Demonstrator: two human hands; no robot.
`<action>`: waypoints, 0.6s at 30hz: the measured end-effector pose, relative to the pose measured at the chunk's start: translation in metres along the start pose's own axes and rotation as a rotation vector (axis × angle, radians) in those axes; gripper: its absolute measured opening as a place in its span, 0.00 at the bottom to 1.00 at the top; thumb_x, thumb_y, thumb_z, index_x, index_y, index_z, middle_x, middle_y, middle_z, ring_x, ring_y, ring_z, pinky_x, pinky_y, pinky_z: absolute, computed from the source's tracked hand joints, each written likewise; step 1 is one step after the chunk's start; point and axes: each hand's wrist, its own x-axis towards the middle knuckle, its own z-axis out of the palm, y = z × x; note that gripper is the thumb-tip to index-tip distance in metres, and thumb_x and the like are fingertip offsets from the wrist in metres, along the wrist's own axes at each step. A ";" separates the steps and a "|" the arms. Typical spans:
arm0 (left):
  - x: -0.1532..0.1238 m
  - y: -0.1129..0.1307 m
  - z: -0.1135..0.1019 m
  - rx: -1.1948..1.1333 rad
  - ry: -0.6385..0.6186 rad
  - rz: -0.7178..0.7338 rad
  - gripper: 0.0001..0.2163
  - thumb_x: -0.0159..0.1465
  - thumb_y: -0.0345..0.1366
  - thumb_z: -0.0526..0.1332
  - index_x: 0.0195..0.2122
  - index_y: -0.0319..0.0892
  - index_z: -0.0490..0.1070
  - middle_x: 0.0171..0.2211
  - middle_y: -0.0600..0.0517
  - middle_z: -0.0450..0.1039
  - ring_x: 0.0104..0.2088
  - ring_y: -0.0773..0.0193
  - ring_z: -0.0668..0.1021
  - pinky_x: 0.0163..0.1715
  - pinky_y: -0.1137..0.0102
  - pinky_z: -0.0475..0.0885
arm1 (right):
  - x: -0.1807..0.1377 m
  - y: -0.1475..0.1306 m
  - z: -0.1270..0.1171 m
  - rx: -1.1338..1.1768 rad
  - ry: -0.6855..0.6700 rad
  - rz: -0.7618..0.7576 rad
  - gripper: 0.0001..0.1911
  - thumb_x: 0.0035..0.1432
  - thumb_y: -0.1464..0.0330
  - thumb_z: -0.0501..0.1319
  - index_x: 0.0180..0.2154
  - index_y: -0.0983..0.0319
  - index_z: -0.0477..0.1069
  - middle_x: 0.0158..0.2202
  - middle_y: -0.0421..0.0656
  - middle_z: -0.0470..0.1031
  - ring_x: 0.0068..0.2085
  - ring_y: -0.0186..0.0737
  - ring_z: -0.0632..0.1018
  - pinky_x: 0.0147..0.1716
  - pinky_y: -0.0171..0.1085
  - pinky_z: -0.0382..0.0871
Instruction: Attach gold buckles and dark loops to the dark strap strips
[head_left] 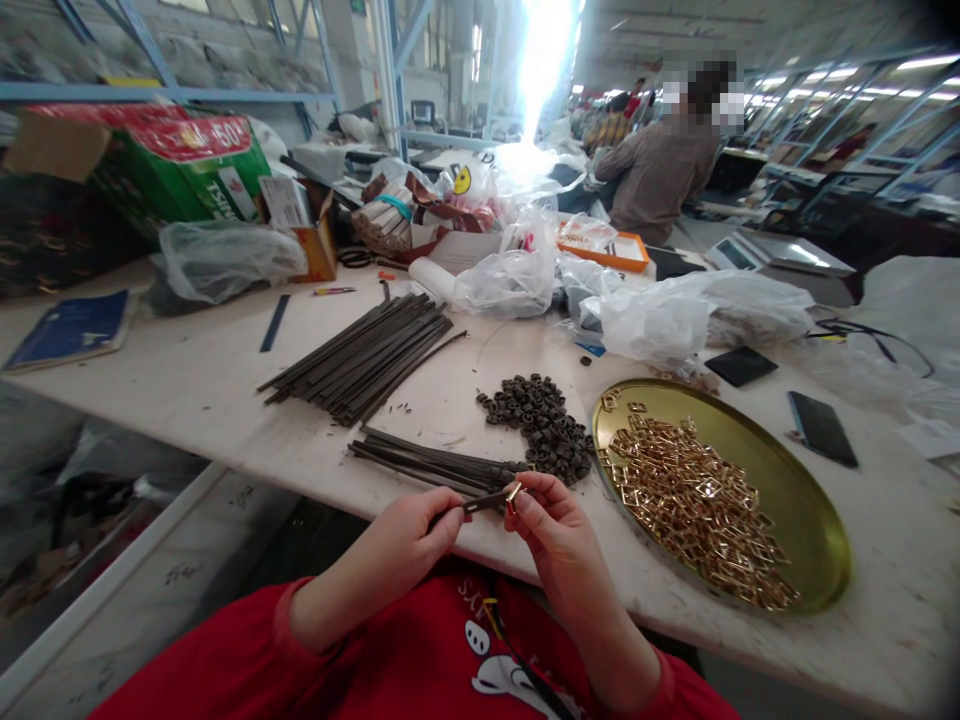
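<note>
Near the table's front edge, my left hand (pixel 427 525) pinches a dark strap (pixel 486 502) between thumb and fingers. At the strap's other end, my right hand (pixel 551 520) grips a small gold buckle (pixel 514 495); strap and buckle meet there, though how they join is too small to tell. Just beyond my hands lies a small bunch of dark straps (pixel 420 460). Behind my right hand is a heap of small dark loops (pixel 547 425). To the right, a round gold tray (pixel 814 530) holds a pile of gold buckles (pixel 697 500).
A larger stack of dark straps (pixel 367 355) lies farther back on the pale table (pixel 187 390). Plastic bags (pixel 652 315) line the back. A phone (pixel 823 428) is at right, a blue notebook (pixel 71 328) at far left. Beyond the table is another person (pixel 660 170).
</note>
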 end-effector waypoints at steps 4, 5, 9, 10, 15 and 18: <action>-0.001 0.000 0.000 0.009 0.013 -0.011 0.12 0.63 0.35 0.48 0.29 0.40 0.69 0.27 0.54 0.71 0.28 0.66 0.70 0.28 0.74 0.60 | -0.001 0.004 0.001 -0.016 -0.011 -0.002 0.10 0.48 0.66 0.66 0.35 0.59 0.71 0.27 0.36 0.72 0.27 0.30 0.70 0.29 0.30 0.64; -0.001 0.000 0.001 0.006 0.009 -0.003 0.12 0.63 0.35 0.48 0.30 0.40 0.69 0.28 0.54 0.71 0.29 0.66 0.71 0.29 0.74 0.60 | -0.001 0.005 0.001 -0.014 -0.025 0.000 0.10 0.48 0.66 0.66 0.35 0.59 0.71 0.27 0.36 0.72 0.27 0.30 0.70 0.29 0.30 0.64; 0.005 0.005 0.007 -0.041 -0.038 0.059 0.11 0.63 0.33 0.48 0.33 0.40 0.69 0.31 0.53 0.72 0.33 0.65 0.72 0.33 0.74 0.63 | -0.003 0.012 0.007 0.016 -0.074 0.068 0.10 0.49 0.67 0.66 0.36 0.59 0.71 0.28 0.36 0.72 0.27 0.29 0.70 0.30 0.30 0.65; 0.006 0.005 0.008 -0.062 -0.036 0.062 0.10 0.62 0.32 0.48 0.34 0.40 0.69 0.32 0.53 0.72 0.33 0.65 0.72 0.34 0.73 0.63 | -0.003 0.014 0.008 0.029 -0.077 0.088 0.11 0.49 0.67 0.66 0.36 0.59 0.71 0.29 0.36 0.72 0.28 0.29 0.70 0.31 0.30 0.66; 0.011 0.002 0.014 -0.164 -0.025 0.003 0.07 0.59 0.30 0.52 0.37 0.38 0.65 0.34 0.50 0.70 0.35 0.63 0.72 0.35 0.71 0.66 | -0.005 0.020 0.011 0.068 -0.100 0.131 0.09 0.50 0.67 0.65 0.35 0.60 0.70 0.34 0.39 0.74 0.33 0.33 0.73 0.35 0.33 0.68; 0.012 -0.004 0.014 -0.268 -0.071 -0.012 0.06 0.59 0.32 0.53 0.36 0.37 0.65 0.34 0.50 0.70 0.35 0.63 0.72 0.36 0.70 0.67 | -0.005 0.021 0.011 0.062 -0.106 0.142 0.07 0.52 0.67 0.63 0.35 0.60 0.70 0.33 0.38 0.73 0.32 0.32 0.73 0.34 0.34 0.69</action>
